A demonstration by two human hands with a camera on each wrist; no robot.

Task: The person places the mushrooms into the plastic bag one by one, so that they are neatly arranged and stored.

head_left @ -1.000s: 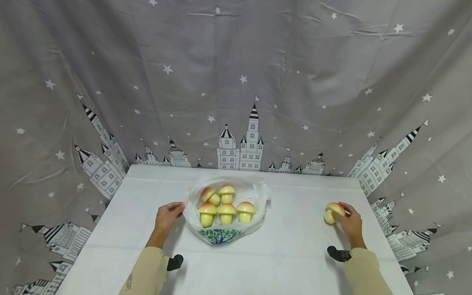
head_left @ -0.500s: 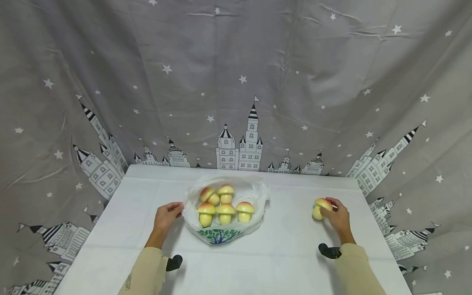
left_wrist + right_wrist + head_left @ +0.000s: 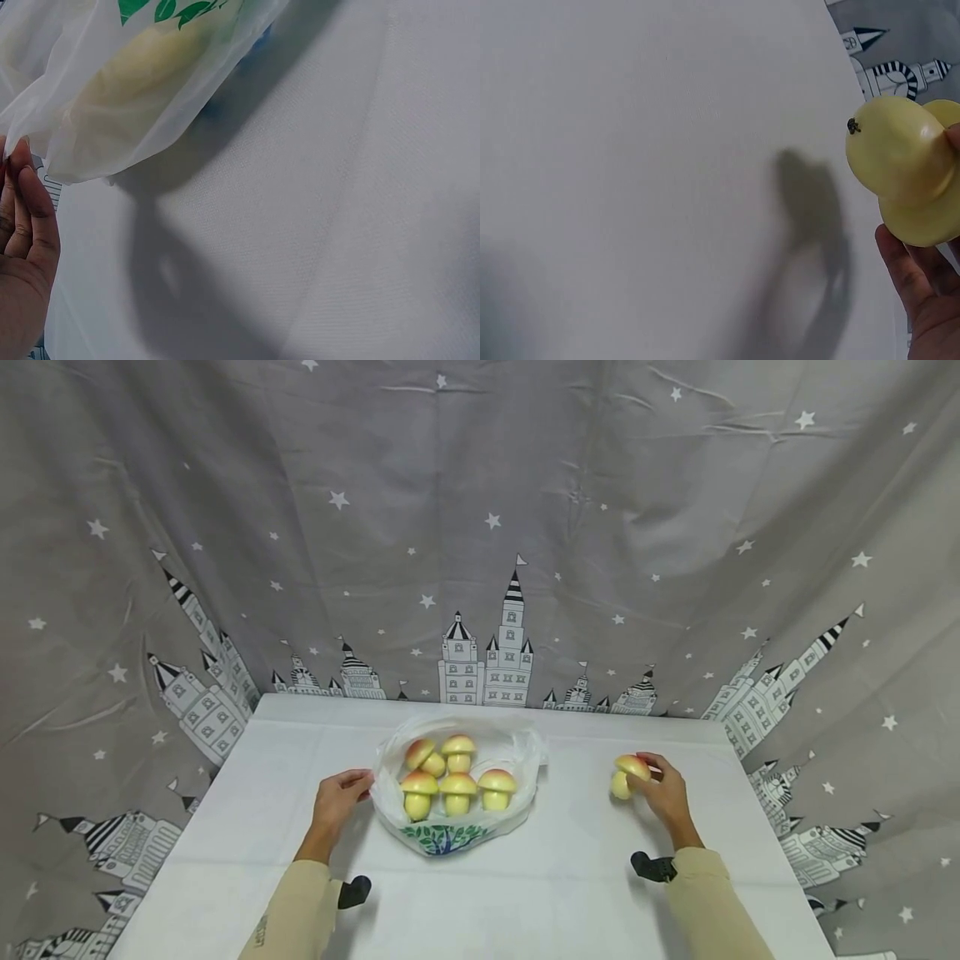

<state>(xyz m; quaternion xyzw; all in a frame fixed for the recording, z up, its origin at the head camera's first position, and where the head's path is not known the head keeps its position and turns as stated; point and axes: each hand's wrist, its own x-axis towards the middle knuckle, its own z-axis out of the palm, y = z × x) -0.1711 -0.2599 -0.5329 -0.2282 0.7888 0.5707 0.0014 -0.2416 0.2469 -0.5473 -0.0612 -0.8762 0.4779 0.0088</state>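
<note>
In the head view a translucent white plastic bag (image 3: 525, 781) with a green and blue tree print lies mouth-up on the table. Inside it sit several toy mushrooms (image 3: 457, 783) with yellow stems and red-yellow caps. At the bag's left rim my left hand (image 3: 337, 802) pinches the plastic; the left wrist view shows the fingertips on the bag's edge. Off to the right, my right hand (image 3: 663, 797) grips another toy mushroom (image 3: 900, 150) by its cap, apart from the bag. A shadow lies below it in the right wrist view, so it is held above the table.
A white cloth covers the table (image 3: 480, 902). Behind it and along both sides hangs a grey curtain (image 3: 480, 527) printed with stars and castles. Black wrist mounts (image 3: 652, 867) stick out from the sleeves.
My right hand has moved left across the table with the mushroom, nearer the bag. The left hand and the bag have stayed in place.
</note>
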